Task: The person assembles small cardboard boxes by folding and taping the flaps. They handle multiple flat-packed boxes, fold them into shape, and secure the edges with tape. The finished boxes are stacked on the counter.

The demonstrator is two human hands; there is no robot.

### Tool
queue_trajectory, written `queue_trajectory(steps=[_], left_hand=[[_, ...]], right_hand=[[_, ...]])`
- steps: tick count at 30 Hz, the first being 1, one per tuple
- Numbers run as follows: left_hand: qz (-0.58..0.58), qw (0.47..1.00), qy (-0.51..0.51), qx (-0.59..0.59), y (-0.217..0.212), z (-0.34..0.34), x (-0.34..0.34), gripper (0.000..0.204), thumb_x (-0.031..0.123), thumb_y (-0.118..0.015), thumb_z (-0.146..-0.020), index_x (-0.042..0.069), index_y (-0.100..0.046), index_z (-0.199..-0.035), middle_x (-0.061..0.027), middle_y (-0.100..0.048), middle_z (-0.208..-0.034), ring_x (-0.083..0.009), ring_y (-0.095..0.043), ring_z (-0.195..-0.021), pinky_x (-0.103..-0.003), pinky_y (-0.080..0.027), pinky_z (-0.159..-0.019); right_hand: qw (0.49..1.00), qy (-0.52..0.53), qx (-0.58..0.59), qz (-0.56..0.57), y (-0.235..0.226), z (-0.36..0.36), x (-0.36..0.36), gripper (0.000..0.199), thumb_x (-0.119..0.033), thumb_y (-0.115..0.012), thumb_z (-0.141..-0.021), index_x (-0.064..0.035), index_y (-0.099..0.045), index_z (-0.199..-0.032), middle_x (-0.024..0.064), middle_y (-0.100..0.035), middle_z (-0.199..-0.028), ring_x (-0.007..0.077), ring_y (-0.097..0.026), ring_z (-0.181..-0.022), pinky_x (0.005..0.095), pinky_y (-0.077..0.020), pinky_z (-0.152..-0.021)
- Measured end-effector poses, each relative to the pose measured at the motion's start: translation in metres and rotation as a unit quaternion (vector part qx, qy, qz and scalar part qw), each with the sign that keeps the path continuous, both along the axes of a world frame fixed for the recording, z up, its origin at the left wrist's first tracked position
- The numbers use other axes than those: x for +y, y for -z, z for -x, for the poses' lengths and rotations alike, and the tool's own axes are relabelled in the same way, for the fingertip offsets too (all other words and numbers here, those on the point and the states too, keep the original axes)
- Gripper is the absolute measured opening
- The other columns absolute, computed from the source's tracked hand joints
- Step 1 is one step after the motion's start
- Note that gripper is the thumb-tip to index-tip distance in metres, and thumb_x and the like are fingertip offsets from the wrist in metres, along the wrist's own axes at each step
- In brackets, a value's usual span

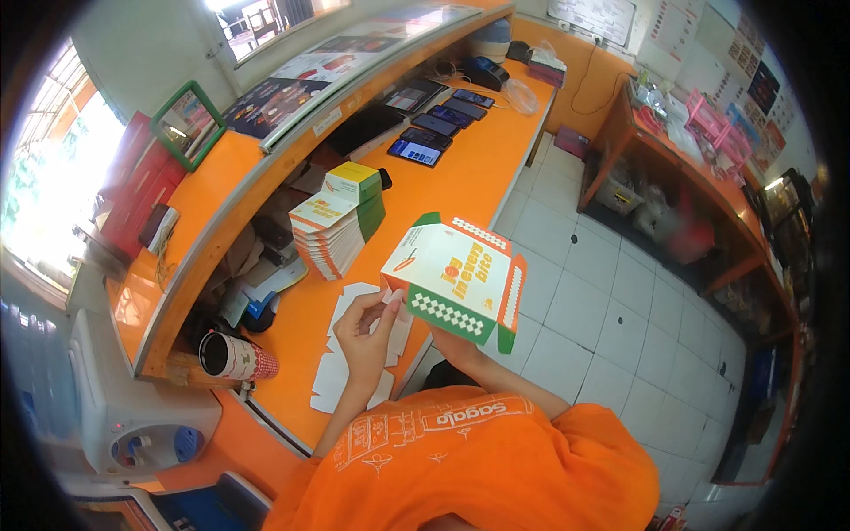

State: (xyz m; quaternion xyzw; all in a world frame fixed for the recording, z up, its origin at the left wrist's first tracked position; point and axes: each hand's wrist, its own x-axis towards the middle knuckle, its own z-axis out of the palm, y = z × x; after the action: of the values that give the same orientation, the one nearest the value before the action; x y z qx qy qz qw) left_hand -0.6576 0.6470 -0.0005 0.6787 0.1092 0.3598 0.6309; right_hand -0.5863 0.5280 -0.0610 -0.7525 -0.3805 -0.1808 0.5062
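Note:
A partly folded cardboard food box (456, 265), white on top with green and orange checked side flaps, is held up before me over the counter's edge. My left hand (367, 332) is closed in a pinch at the box's near left corner, on a small flap. From below, my right hand (456, 347) supports the near side of the box; most of its fingers are hidden behind the cardboard. Under my left hand, white unfolded box blanks (332, 376) lie on the orange counter (292, 403). Beyond them stands a stack of flat printed boxes (328, 226) with a yellow and green box (354, 181) on it.
Several phones (421, 146) lie farther along the counter. A patterned cup (239, 356) stands at the left, near a white water dispenser (142, 416). A green-framed mirror (189, 126) stands on the raised ledge. Tiled floor (611, 310) and an orange side table (673, 150) are at the right.

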Motion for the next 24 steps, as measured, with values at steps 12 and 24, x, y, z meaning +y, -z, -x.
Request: queue_trajectory(steps=[12, 24], left_hand=[[-0.158, 0.987, -0.023, 0.013, -0.004, 0.003, 0.004, 0.01, -0.001, -0.069, -0.08, -0.002, -0.067, -0.089, -0.0103, -0.069, -0.08, -0.0141, -0.067, -0.072, -0.023, -0.052, -0.067], [-0.227, 0.973, -0.03, -0.003, -0.007, 0.0, -0.003, 0.014, -0.002, -0.069, -0.08, -0.003, -0.067, -0.093, -0.013, -0.068, -0.082, -0.0175, -0.066, -0.069, -0.027, -0.05, -0.063]], right_hand=[[1.0, -0.005, 0.008, 0.002, 0.002, 0.005, -0.009, 0.03, -0.007, -0.068, -0.08, -0.0023, -0.062, -0.109, 0.0128, -0.06, -0.104, 0.0285, -0.057, -0.092, 0.0381, -0.0465, -0.08], [1.0, -0.009, 0.007, -0.004, 0.005, 0.004, -0.013, 0.032, -0.009, -0.068, -0.079, -0.0021, -0.061, -0.11, 0.0132, -0.059, -0.104, 0.0295, -0.056, -0.093, 0.0387, -0.0459, -0.081]])
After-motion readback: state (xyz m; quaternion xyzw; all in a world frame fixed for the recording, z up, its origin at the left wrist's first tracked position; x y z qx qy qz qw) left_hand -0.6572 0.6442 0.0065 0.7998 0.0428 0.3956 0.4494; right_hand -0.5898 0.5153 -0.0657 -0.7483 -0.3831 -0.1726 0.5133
